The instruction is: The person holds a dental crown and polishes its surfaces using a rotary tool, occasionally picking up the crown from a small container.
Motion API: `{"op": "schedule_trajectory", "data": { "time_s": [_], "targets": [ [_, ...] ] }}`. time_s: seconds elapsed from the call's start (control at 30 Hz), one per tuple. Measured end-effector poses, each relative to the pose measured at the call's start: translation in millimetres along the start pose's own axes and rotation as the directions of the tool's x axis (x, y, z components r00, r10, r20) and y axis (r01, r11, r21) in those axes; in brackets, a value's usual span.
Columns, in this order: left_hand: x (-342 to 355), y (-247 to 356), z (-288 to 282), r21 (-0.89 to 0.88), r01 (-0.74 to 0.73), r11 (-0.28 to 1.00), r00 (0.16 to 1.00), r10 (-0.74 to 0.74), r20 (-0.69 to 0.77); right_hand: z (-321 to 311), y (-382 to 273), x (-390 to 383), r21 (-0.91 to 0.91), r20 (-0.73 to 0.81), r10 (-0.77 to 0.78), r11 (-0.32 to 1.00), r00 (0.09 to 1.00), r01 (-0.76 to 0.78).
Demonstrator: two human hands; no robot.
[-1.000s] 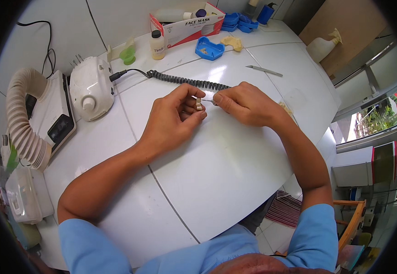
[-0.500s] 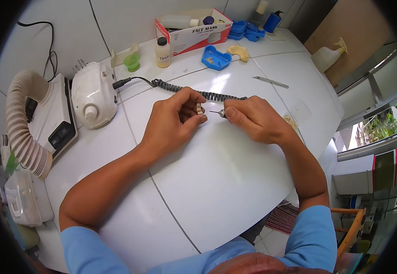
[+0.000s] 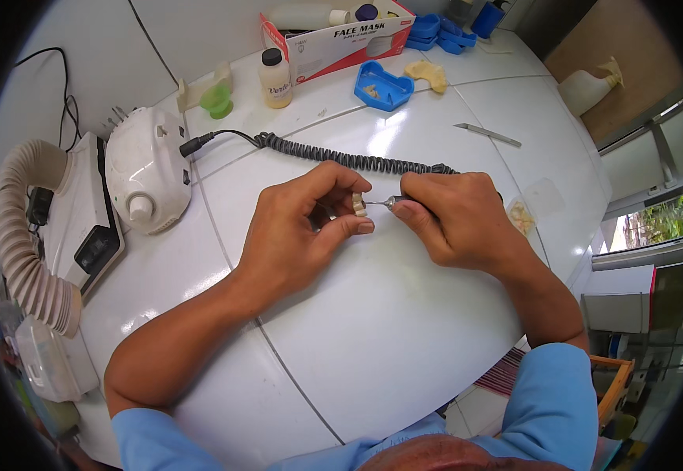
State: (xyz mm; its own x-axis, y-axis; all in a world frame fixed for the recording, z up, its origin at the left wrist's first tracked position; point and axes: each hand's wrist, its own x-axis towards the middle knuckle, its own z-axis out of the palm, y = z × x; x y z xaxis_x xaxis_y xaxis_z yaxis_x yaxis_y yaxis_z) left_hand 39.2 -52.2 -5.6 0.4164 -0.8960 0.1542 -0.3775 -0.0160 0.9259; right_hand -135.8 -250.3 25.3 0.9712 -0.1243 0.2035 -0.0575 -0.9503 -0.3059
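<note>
Between the thumb and fingers of my left hand [image 3: 294, 224] is a small cream-coloured dental piece [image 3: 358, 205] with a scalloped edge, perhaps a row of teeth. My right hand [image 3: 463, 220] grips a rotary handpiece [image 3: 394, 202], whose thin metal bit points left and meets or nearly meets the piece. Most of the handpiece is hidden inside my right fist. Behind my hands, a black coiled cord [image 3: 341, 159] runs from the white control unit [image 3: 149, 173] toward my right hand.
A flexible ribbed hose [image 3: 15, 228] arches at the left. Farther back are a green cup [image 3: 216, 102], a black-capped bottle [image 3: 274, 78], a mask box [image 3: 349, 49] holding bottles, a blue tray [image 3: 384, 86] and a yellowish cast [image 3: 426, 75]. A scalpel-like knife [image 3: 488, 134] lies right.
My right hand and the handpiece bit have come closer to the dental piece, closing the gap seen before. The whole view has shifted slightly.
</note>
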Motion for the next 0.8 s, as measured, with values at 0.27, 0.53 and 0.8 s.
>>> {"op": "schedule_trajectory", "data": {
  "time_s": [0.27,0.53,0.8],
  "targets": [
    [0.1,1.1,0.0,0.013,-0.005,1.0,1.0,0.005,-0.021,2.2,-0.4,-0.1,-0.017,-0.012,-0.021,1.0,1.0,0.021],
    [-1.1,-1.1,0.1,0.031,-0.019,0.999,1.0,0.019,-0.021,2.6,-1.7,0.4,-0.043,-0.001,-0.037,0.998,0.999,0.037],
    [-4.1,0.8,1.1,0.025,-0.008,1.0,1.0,0.008,-0.015,5.4,-2.1,-1.5,-0.059,-0.004,-0.047,0.997,0.999,0.047]
  ]
}}
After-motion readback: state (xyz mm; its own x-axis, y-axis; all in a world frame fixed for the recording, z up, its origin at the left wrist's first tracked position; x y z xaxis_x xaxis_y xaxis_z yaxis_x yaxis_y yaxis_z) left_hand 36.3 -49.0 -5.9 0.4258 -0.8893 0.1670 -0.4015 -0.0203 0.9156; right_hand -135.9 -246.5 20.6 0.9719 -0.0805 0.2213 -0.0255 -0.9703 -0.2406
